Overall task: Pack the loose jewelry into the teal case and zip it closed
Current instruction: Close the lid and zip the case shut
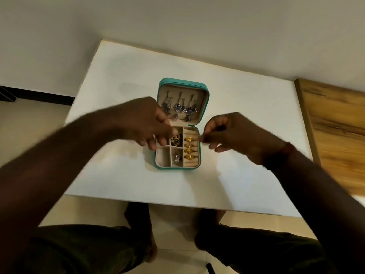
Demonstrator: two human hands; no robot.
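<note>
Head view, steeply down, close.

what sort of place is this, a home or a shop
Probably a room in a home: a plain white table set against a bare wall, a wood-grain panel beside it, and a pale floor underneath.

The person wears dark olive legwear (83,248) and a dark wristband (285,153)
</note>
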